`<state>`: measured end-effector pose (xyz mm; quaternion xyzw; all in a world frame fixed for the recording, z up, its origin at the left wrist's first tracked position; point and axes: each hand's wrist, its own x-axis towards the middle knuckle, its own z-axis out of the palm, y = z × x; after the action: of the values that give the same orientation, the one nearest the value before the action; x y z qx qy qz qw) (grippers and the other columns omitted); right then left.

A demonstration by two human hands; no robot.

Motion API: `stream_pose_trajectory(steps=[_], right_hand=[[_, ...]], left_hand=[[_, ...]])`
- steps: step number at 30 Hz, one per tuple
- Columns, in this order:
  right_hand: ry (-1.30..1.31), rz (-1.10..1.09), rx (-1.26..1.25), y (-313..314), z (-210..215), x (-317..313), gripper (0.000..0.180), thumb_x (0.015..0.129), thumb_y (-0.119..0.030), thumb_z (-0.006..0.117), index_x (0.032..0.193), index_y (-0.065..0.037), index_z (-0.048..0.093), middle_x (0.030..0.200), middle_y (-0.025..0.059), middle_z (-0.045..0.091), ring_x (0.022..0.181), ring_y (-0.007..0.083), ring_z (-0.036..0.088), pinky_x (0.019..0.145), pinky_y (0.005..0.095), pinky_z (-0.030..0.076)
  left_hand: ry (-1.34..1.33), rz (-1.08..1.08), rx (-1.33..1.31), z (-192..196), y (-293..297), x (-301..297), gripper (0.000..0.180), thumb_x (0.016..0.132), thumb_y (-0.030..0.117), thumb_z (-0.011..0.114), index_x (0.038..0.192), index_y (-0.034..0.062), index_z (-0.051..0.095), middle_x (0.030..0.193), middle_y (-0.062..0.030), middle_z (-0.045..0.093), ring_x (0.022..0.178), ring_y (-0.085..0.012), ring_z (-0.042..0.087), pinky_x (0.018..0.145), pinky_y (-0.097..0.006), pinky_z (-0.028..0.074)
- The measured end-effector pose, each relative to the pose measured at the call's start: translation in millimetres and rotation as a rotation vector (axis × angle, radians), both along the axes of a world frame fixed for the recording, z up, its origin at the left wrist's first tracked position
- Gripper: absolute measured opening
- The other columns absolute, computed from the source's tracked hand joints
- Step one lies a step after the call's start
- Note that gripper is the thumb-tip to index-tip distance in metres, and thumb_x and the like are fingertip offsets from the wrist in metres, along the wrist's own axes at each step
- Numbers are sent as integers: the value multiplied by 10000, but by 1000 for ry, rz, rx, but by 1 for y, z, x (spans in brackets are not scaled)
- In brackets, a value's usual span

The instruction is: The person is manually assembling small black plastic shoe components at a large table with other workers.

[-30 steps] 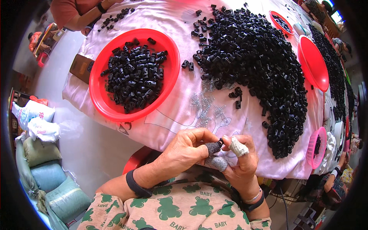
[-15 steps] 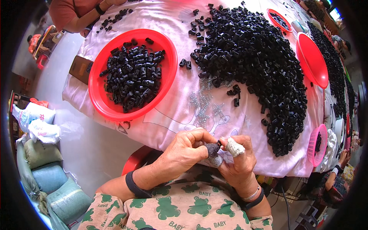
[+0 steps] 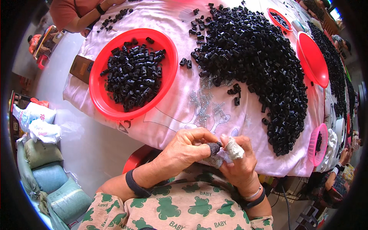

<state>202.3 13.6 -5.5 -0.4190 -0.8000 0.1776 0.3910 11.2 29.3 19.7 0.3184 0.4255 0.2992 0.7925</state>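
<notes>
My left hand [image 3: 184, 149] and my right hand [image 3: 237, 165] meet just below the table's near edge, fingertips pressed together. Taped fingertips, grey on the left and white on the right, pinch a small black piece [image 3: 219, 145] that is mostly hidden between them. On the pink cloth [image 3: 168, 111] a big heap of small black plastic parts [image 3: 260, 65] lies ahead and to the right. A cluster of small metal springs [image 3: 205, 103] lies just beyond my hands. A red round basin [image 3: 103, 103] at the left holds more black parts [image 3: 134, 76].
Another person's arm [image 3: 82, 21] rests at the far left of the table. A red dish [image 3: 312, 59] and a pink basket [image 3: 318, 143] stand at the right, a red stool [image 3: 138, 157] below the table, stuffed sacks [image 3: 42, 168] on the floor at left.
My hands have stayed in place at the table's edge. The fingers have shifted a little around the small piece.
</notes>
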Motion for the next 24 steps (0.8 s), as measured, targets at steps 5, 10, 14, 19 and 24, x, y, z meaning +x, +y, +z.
stream_pose_trajectory(steps=[5,10,14,19,24], right_hand=[[-55,31,33,6,1,3,448,625,-9,777,1054,10,649,849,80,577,707,238,592,587,338,494],[-58,14,53,7,-3,6,446,613,-14,779,1043,2,658,850,81,581,690,232,586,565,334,477],[-73,-17,57,9,0,8,431,619,-21,780,1031,-4,655,830,74,577,679,228,585,560,333,478],[-86,-20,47,5,-3,6,423,609,-26,777,1012,-2,651,810,73,567,656,229,573,543,335,468],[-77,18,9,8,0,6,377,600,-20,758,959,5,649,784,83,548,627,239,549,519,344,444]], left_hand=[[11,14,-4,-5,-1,3,233,847,57,571,1050,-34,637,911,-16,629,836,-59,575,749,-231,489],[60,47,117,-18,-7,11,252,816,45,561,1040,-35,644,920,-54,593,848,-113,575,763,-262,477],[329,-68,532,-22,-8,5,210,878,65,617,1069,-11,660,891,13,535,741,-55,459,662,-203,374],[311,-77,341,-12,-5,5,242,786,67,580,988,-31,670,837,-84,523,793,-178,533,733,-294,446],[306,-97,387,-17,-5,5,147,856,59,630,975,-1,692,811,-5,486,770,-93,455,696,-236,376]])
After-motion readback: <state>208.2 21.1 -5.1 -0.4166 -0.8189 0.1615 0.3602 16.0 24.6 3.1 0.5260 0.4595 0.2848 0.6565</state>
